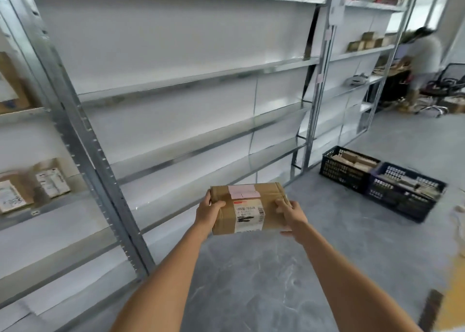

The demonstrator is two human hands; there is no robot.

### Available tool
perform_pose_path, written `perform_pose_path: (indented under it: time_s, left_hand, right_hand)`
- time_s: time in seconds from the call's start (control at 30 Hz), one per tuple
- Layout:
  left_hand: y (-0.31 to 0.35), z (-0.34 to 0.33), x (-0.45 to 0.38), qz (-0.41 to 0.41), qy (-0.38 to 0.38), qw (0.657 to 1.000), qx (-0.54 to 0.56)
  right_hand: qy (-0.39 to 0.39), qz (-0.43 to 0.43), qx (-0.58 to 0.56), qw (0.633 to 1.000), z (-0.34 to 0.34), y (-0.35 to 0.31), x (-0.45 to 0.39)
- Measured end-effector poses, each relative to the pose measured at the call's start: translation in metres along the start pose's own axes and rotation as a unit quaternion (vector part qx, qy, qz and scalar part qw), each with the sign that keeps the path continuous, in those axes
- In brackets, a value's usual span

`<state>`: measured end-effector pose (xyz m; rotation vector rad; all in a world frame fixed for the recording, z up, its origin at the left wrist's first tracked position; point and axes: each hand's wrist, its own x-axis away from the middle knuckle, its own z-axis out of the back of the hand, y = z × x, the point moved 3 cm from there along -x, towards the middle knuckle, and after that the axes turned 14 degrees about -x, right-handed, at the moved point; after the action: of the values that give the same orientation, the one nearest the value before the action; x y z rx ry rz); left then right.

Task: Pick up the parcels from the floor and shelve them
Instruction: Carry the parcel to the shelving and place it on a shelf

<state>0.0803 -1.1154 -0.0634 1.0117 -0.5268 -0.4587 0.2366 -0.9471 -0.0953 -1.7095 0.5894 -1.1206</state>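
A brown cardboard parcel [247, 207] with a white shipping label and a pink sticker is held out in front of me, above the grey floor. My left hand [208, 210] grips its left end and my right hand [289, 214] grips its right end. Both arms are stretched forward. The parcel hangs in front of the lower boards of a metal shelving unit [191, 80], whose middle bay is bare. Two labelled parcels [51, 179] stand on a shelf in the left bay.
Two dark plastic crates [402, 190] holding cardboard parcels sit on the floor at right. Another shelving bay [362, 52] with small boxes stands behind them. A person [425, 62] stands at a desk far right, near office chairs. A steel upright [83, 140] divides the bays.
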Motion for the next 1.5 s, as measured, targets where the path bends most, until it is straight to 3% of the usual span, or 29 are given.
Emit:
perform_pose_path:
  time_s: [0.2,0.6,1.07,1.27,1.5]
  left_hand:
    - [0.067,-0.068,-0.092,-0.023,-0.006,1.0,-0.014]
    - [0.177,-0.239,-0.231,-0.084,-0.176,0.978,-0.078]
    - [0.329,-0.439,-0.461,-0.156,-0.266,0.948,-0.083]
    - [0.388,-0.52,-0.541,-0.157,-0.28,0.943,-0.093]
    - [0.457,-0.619,-0.63,-0.144,-0.235,0.959,-0.066]
  right_hand:
    - [0.048,0.038,0.026,0.998,0.049,-0.065,-0.084]
    - [0.145,0.073,0.051,0.985,0.179,-0.139,-0.21]
    - [0.231,0.084,0.043,0.968,0.291,-0.274,-0.447]
    - [0.24,0.081,0.05,0.966,0.34,-0.322,-0.543]
    - [0.205,0.088,0.069,0.972,0.407,-0.392,-0.677]
